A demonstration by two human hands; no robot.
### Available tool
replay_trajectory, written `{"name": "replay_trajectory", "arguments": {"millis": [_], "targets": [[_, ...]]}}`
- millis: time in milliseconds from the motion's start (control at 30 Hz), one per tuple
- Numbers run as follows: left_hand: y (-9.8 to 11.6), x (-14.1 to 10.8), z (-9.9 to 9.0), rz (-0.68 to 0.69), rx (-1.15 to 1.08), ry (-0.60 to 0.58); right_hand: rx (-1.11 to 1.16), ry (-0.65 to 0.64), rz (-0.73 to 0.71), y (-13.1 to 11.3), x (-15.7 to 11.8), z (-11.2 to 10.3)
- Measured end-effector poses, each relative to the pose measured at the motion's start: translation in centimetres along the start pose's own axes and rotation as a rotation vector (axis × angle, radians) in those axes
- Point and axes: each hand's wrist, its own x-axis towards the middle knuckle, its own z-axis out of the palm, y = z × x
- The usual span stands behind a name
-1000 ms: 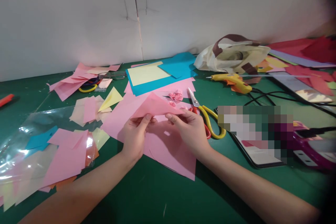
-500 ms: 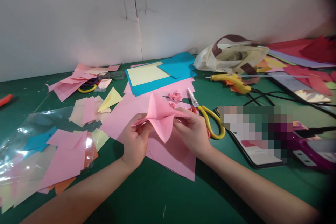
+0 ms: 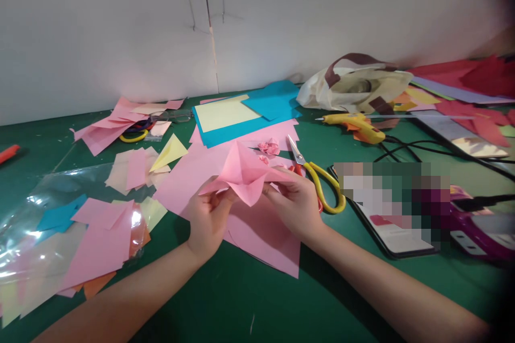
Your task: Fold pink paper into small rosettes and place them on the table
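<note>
A folded pink paper (image 3: 244,174) with raised points and a hollow middle is held up between both hands. My left hand (image 3: 210,217) pinches its left point between thumb and fingers. On the other side, my right hand (image 3: 295,203) grips the right point, its fingers partly hidden by the paper. Beneath them lie flat pink sheets (image 3: 265,236). Small pink paper flowers (image 3: 269,146) sit just behind the folded piece. Yellow-handled scissors (image 3: 324,187) rest beside my right hand.
Left are a clear plastic bag (image 3: 24,225), paper scraps (image 3: 102,236) and a yellow folded piece (image 3: 169,151). Blue sheets (image 3: 277,101) lie behind. At right are a yellow glue gun (image 3: 354,124), black cables, a cloth bag (image 3: 322,91) and a phone (image 3: 402,241).
The front flap of the folded pink paper has tipped upward and looks shorter, and the middle is more cupped. Both hands have barely moved and keep their hold.
</note>
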Motion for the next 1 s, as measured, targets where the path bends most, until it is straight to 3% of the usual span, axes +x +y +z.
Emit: {"name": "replay_trajectory", "arguments": {"millis": [133,300,600,833,1000], "targets": [[0.3,-0.1,0.0,-0.047,-0.03,-0.028,0.007,-0.018,0.012,-0.3,0.1,0.0],[0.1,0.0,-0.1,0.035,0.001,-0.02,-0.032,-0.041,0.034,0.0,0.0,0.0],[-0.8,-0.4,-0.1,0.058,0.127,-0.026,-0.115,-0.05,-0.102,0.2,-0.1,-0.2],[-1.2,-0.5,0.0,0.012,-0.002,-0.034,-0.155,-0.065,-0.106,0.3,-0.4,-0.2],[-1.1,-0.6,-0.2,0.115,0.133,-0.053,-0.218,-0.071,-0.146,0.0,-0.2,-0.3]]}}
